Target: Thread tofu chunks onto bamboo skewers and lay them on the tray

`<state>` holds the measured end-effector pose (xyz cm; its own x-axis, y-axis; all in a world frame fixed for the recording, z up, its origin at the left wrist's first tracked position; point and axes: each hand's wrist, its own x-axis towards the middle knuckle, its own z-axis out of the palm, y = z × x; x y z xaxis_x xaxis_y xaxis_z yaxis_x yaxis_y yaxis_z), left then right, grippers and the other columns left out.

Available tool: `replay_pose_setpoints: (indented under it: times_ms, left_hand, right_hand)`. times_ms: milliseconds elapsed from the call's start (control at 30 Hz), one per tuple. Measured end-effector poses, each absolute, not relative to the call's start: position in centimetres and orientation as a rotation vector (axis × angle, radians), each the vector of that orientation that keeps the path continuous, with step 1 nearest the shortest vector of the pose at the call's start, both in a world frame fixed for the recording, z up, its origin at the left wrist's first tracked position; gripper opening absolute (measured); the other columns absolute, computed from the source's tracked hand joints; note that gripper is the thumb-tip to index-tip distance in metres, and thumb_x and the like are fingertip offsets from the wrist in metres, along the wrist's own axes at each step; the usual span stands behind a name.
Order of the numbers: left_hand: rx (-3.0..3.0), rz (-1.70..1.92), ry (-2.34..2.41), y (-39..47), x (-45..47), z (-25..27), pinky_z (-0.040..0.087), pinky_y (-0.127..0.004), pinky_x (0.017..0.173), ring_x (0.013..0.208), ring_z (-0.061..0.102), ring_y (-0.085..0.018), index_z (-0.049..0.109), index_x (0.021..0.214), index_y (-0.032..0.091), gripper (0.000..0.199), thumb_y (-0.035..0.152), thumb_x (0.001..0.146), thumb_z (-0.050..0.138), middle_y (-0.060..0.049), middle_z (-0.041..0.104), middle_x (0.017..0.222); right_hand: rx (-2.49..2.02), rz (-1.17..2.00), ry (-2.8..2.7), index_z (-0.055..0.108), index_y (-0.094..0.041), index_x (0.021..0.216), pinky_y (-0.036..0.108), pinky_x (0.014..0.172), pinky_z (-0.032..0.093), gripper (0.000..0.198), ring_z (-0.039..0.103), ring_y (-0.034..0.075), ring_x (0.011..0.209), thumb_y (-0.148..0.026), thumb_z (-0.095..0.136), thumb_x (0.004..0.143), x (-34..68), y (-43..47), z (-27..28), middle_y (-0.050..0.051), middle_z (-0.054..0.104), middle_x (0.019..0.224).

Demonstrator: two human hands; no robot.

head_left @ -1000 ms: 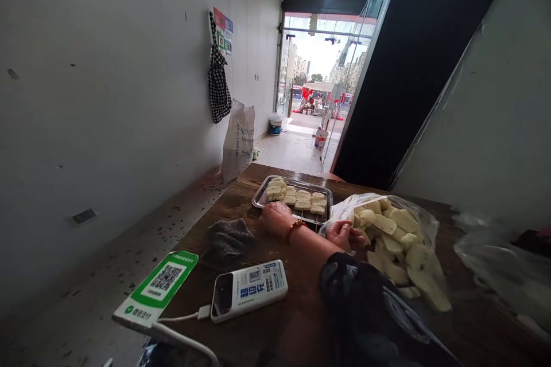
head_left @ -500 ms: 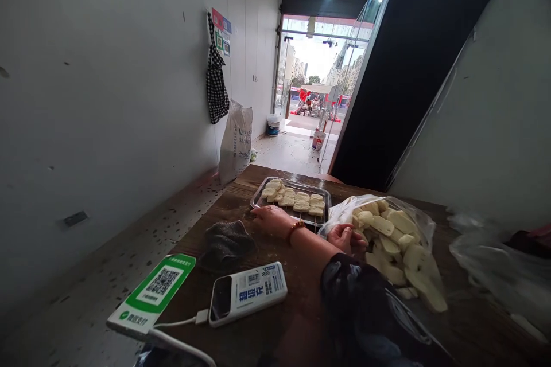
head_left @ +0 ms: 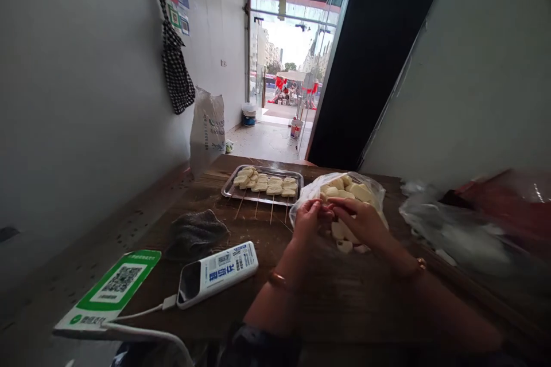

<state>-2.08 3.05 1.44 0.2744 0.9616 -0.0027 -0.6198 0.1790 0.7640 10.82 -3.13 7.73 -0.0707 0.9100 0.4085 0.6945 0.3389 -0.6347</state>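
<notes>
My left hand (head_left: 307, 219) and my right hand (head_left: 360, 222) meet at the near side of a clear plastic bag (head_left: 376, 184). Their fingertips are pinched close together; whatever lies between them is too small or hidden to make out. Pale, thick food slices (head_left: 361, 192) fill the bag, and a few show below my right hand. To the left of my hands stands a metal tray (head_left: 228, 186), where several skewers (head_left: 272, 209) carry pale slices, their thin sticks pointing toward me over the rim.
A dark cloth (head_left: 196, 234), a white power bank (head_left: 219, 272) with a cable and a green QR-code card (head_left: 114, 287) lie on the left of the wooden table (head_left: 344, 304). More clear plastic (head_left: 465, 235) is at the right. A white sack (head_left: 207, 129) stands beyond the table.
My right hand has come back from the tray's near left corner to the bag, beside my left hand. My arms are no longer crossed. The view has swung right.
</notes>
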Motion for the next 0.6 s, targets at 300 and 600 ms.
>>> replay_pose_setpoints:
  times_ms: [300,600]
  left_hand:
    - [0.786,1.191,0.578,3.1,-1.6,2.3,0.053,-0.026,0.062,0.060,0.065,-0.013,0.060,0.090,0.013,0.018,0.026,0.079,0.068,-0.003,0.066,0.069]
    - [0.841,1.169,0.634,3.0,-1.7,2.3,0.053,-0.025,0.061,0.059,0.065,-0.012,0.062,0.090,0.014,0.021,0.028,0.077,0.069,-0.002,0.067,0.070]
  right_hand:
    - [-1.815,0.254,-1.719,0.073,-0.019,0.101,0.037,0.085,0.051,0.029,0.068,0.024,0.094,-0.035,0.053,0.088,23.9,-12.8,2.9,0.009,0.074,0.103]
    - [-1.880,0.179,-1.675,0.062,-0.019,0.117,0.040,0.089,0.050,0.039,0.062,0.026,0.101,-0.040,0.063,0.084,21.6,-16.7,-3.0,0.012,0.066,0.110]
